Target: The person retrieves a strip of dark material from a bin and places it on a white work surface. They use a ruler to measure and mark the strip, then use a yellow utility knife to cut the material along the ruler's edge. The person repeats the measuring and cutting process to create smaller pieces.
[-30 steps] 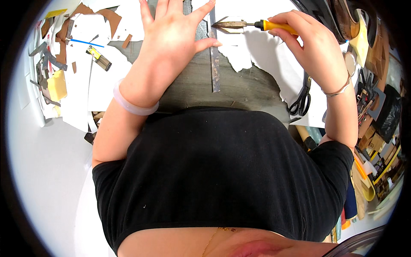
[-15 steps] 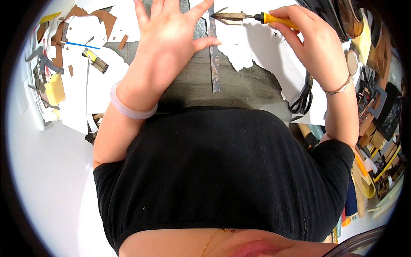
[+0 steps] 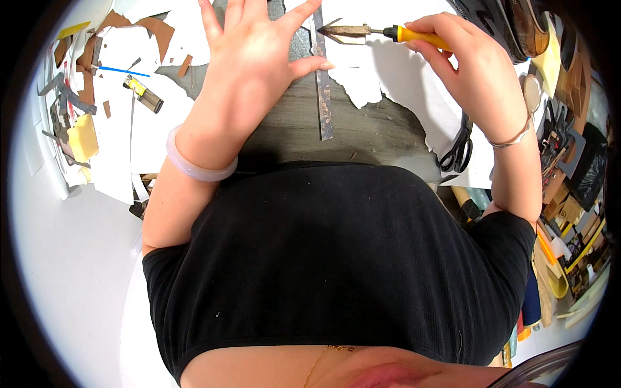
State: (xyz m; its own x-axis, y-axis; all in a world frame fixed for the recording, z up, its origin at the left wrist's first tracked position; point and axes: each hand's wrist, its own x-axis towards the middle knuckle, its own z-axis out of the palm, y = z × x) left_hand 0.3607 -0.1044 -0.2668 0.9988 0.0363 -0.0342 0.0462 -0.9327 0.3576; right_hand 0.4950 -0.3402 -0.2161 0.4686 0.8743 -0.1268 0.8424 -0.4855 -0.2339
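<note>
Left hand (image 3: 249,61): spread flat, fingers splayed, palm pressing on the dark sheet (image 3: 304,119), gripping nothing.
Metal ruler (image 3: 321,84): lying along the sheet, thumb tip touching its left edge.
Right hand (image 3: 462,61): fingers curled round the yellow-handled tool (image 3: 381,31), whose tip meets the ruler's top end.
Scissors (image 3: 458,152): black, lying on white paper (image 3: 414,77), just under the right wrist.
Containers: none I can make out clearly.

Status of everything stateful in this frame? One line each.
left hand: open, fingers spread, pressed flat on the dark sheet beside the metal ruler
right hand: closed on the yellow-handled tool
yellow-handled tool: held level, tip at the ruler's edge
metal ruler: lying flat
scissors: lying flat, blades closed
lighter: lying on its side
</note>
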